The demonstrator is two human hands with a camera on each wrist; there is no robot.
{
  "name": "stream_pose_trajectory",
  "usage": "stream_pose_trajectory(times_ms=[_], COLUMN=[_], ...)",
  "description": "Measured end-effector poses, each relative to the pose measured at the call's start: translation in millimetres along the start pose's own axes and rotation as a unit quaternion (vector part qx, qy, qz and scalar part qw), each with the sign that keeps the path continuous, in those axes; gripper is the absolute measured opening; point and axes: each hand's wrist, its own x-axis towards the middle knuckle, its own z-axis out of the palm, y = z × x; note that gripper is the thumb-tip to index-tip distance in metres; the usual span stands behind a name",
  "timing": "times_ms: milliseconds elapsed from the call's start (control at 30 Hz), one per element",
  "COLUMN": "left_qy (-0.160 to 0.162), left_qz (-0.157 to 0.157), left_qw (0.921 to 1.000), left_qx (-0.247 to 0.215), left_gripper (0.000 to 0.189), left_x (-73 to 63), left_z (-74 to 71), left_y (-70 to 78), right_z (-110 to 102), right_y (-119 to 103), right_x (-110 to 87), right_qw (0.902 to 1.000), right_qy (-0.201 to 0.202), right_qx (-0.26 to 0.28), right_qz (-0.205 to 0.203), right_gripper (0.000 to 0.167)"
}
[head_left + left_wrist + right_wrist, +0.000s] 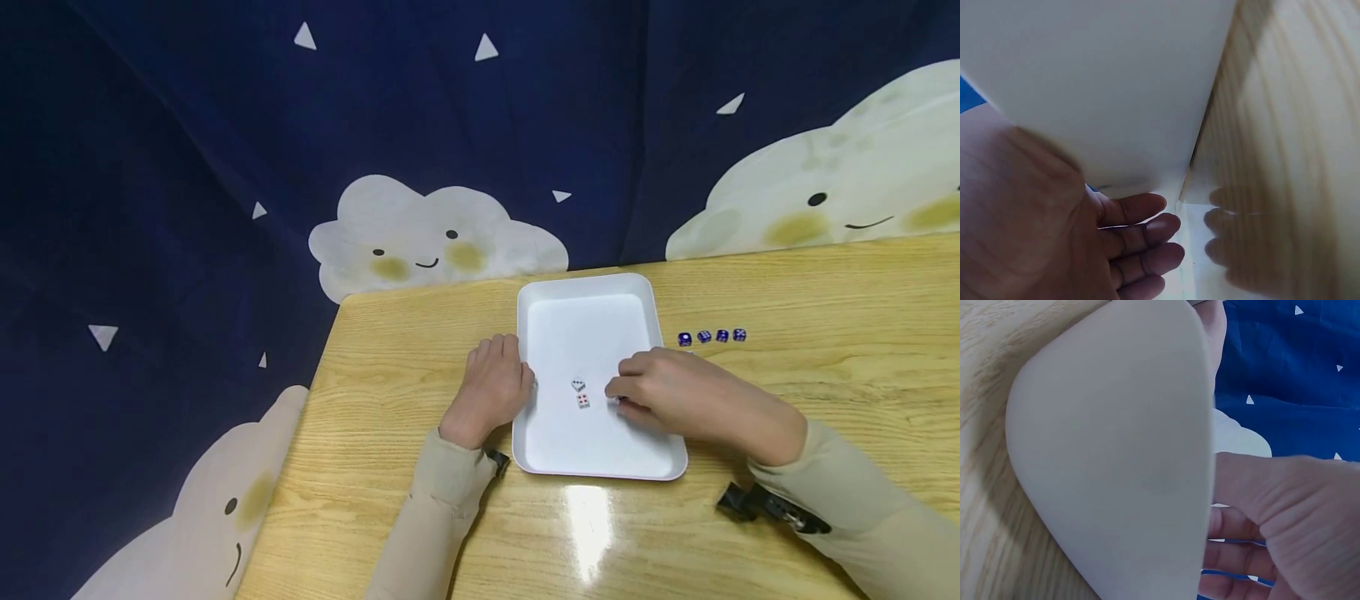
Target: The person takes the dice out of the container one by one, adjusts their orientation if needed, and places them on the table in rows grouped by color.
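A shallow white tray [600, 446] lies on the wooden table. My left hand [491, 383] grips its left wall, the thumb over the rim; in the left wrist view the fingers [1163, 228] are on the outer side. Inside the tray, two white dice sit close together: one with black pips [578, 384], one with red pips [583, 402]. My right hand [663, 392] reaches over the right rim and pinches a small die [620, 400], mostly hidden by the fingers. In the right wrist view the tray's outer wall [1116, 444] hides the fingertips.
Several dark blue dice [704, 337] stand in a row on the table [397, 367], right of the tray. A dark blue curtain [525, 125] with clouds hangs behind the table's back edge and along its left side.
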Motion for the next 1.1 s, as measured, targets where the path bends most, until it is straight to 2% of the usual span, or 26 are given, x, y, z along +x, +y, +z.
stream_pose_trajectory(times_ms=[300,633,1100], left_qy=[0.003,-0.009,-0.014], left_qz=[0.001,-0.006,-0.009], left_qw=[1.0,0.9999,0.9999], left_qx=[0.002,0.004,0.005], left_gripper=[0.026,0.027,0.028], left_x=[0.0,1.3,1.6], left_z=[0.0,-0.4,0.0], left_y=[-0.1,-0.3,-0.2], right_z=[-2.8,-6.2,-9.2], right_y=[2.5,5.5,10.1], right_x=[-1.0,-2.8,-4.0], right_qw=[0.9997,0.9987,0.9977], right_qy=[-0.011,-0.014,-0.023], right_qx=[0.015,0.022,0.028], right_qz=[0.018,0.044,0.057], right_gripper=[0.012,0.012,0.013])
